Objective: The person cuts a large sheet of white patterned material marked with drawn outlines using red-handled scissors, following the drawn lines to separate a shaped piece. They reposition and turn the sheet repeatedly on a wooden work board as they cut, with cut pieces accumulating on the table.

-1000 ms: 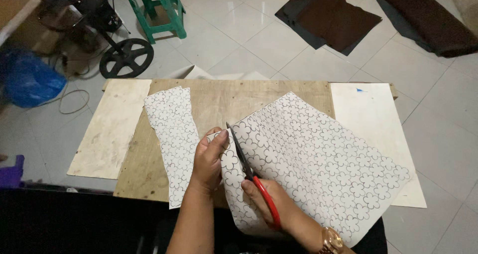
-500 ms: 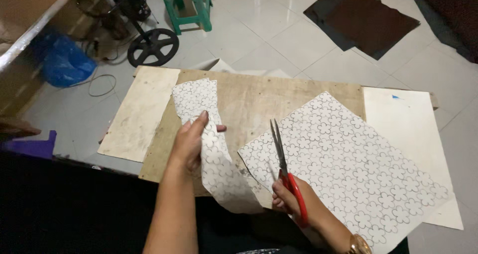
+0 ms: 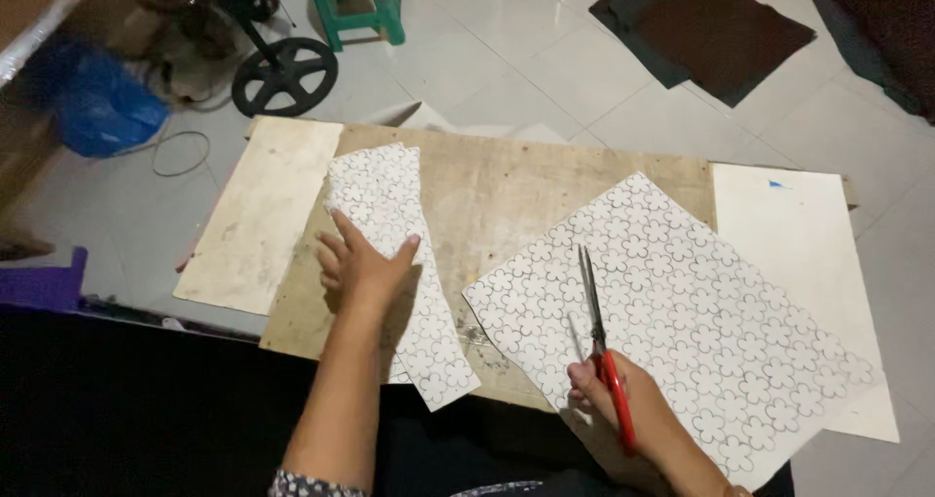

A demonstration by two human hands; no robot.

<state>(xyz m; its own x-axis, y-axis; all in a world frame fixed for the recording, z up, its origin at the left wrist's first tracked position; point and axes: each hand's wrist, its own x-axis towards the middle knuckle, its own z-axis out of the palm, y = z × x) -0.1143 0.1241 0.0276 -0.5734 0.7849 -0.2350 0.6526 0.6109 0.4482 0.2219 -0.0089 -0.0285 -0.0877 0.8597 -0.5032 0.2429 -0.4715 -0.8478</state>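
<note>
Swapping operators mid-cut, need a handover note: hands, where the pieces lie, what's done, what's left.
Left hand: flat on the narrow patterned strip, pressing it to the wooden board.
Right hand: holds the red-handled scissors, blades closed or nearly so, lying over the large patterned sheet, tips pointing away from the person.
Pieces: strip at left of the board, sheet at right, a bare gap of board between them.
Done: strip is fully separate from the sheet.
Left: judging by the scissors in hand, probably more cutting on the large sheet; no cut line is visible.
</note>
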